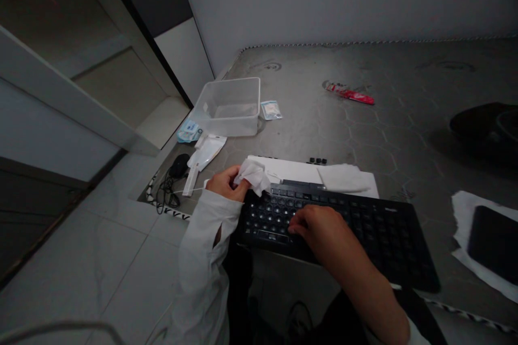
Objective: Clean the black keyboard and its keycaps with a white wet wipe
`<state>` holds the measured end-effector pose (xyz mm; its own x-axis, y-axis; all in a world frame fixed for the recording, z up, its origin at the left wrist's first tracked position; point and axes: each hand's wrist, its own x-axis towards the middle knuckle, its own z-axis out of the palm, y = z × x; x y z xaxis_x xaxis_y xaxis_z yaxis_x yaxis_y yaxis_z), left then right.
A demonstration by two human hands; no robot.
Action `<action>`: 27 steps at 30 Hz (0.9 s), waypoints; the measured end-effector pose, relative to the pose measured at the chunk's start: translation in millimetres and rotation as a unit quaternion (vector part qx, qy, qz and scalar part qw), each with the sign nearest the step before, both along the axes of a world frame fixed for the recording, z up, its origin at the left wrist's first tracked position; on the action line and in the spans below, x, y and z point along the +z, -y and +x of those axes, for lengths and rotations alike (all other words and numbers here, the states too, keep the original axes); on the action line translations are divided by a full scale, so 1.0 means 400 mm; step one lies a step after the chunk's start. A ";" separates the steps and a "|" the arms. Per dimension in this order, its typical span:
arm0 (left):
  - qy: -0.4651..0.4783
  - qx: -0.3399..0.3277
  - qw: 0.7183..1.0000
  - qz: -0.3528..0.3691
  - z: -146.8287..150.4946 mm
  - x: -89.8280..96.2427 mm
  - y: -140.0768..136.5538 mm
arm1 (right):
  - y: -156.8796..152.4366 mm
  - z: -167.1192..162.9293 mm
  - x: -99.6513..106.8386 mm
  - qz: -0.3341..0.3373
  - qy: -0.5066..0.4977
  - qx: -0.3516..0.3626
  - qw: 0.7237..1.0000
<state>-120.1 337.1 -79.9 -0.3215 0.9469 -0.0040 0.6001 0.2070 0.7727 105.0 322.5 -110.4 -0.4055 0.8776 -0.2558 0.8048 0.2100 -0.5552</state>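
Observation:
A black keyboard (384,242) lies at the mattress edge in front of me, partly on a white flat piece (283,168). On its left part, keycaps are off and pale round key stems show. My left hand (226,184) is closed on a crumpled white tissue (254,173) at the keyboard's upper left corner. My right hand (318,226) rests over the middle of the keyboard, with fingers curled together at the bare keys; anything between the fingertips is hidden. Several loose black keycaps (318,161) sit just beyond the white piece. A folded white cloth or tissue (343,178) lies on it.
A clear plastic bin (234,108) stands at the back left, near a small packet (271,110) and a blue-white packet (189,132). A black mouse (178,165) with its cable lies left. Farther off are a red item (352,95) and, at right, a dark flat object (496,242) on white paper.

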 end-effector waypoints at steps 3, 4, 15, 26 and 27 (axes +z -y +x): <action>-0.020 -0.011 1.000 0.005 -0.003 -0.004 -0.001 | -0.008 0.004 -0.002 -0.010 -0.020 -0.006 1.000; -0.022 -0.012 1.000 0.006 -0.004 -0.005 -0.001 | -0.011 0.005 -0.002 -0.015 -0.026 -0.008 1.000; -0.015 -0.010 1.000 0.008 0.002 -0.016 -0.004 | -0.010 0.008 0.012 -0.042 -0.030 -0.040 0.998; 0.002 -0.030 0.999 0.015 0.008 -0.017 -0.005 | 0.002 0.002 -0.012 -0.042 -0.078 -0.009 0.996; 0.004 -0.032 0.999 0.013 0.008 -0.016 -0.005 | 0.001 0.002 -0.013 -0.043 -0.077 -0.007 0.996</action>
<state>-116.9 339.2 -86.2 -0.2609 0.9652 0.0195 0.6055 0.1478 0.7820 106.0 322.2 -115.6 -0.4333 0.8609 -0.2666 0.7109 0.1447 -0.6882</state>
